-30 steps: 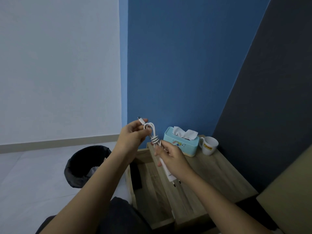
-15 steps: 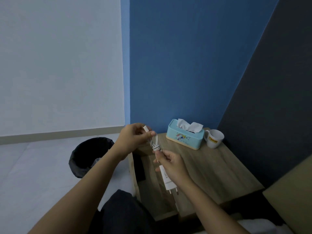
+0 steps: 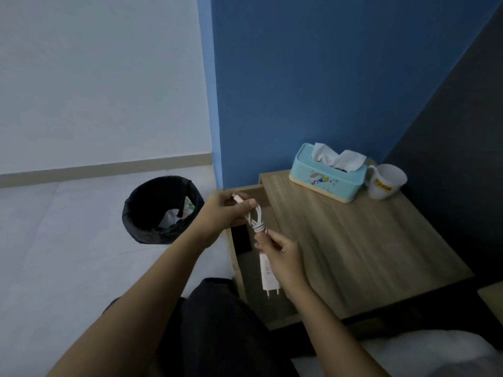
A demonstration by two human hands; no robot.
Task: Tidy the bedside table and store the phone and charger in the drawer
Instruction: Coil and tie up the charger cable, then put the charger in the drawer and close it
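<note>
While a dark-clothed knee [image 3: 217,322] fills the near foreground, the right hand [image 3: 283,257] is closed around the white charger plug [image 3: 268,276], whose two prongs point down toward the camera, held over the open drawer [image 3: 255,295]. Its fingertips pinch the wrapped neck of the white cable [image 3: 257,220]. Just beyond, the left hand [image 3: 226,213] is closed on the cable's loop, thumb and fingers pressing the connector end [image 3: 236,196]. Both hands hang above the drawer, which stands pulled out from the left side of the wooden tabletop [image 3: 353,246]. A dark phone [image 3: 241,239] lies flat inside the drawer near its left wall, below the left hand. Left of the drawer, on the pale floor, a black-lined waste bin [image 3: 163,210] holds crumpled paper. Farthest back on the tabletop, a teal tissue box [image 3: 326,178] with a tissue sticking up stands against the blue wall, and a white mug [image 3: 386,182] sits just beside it at right.
</note>
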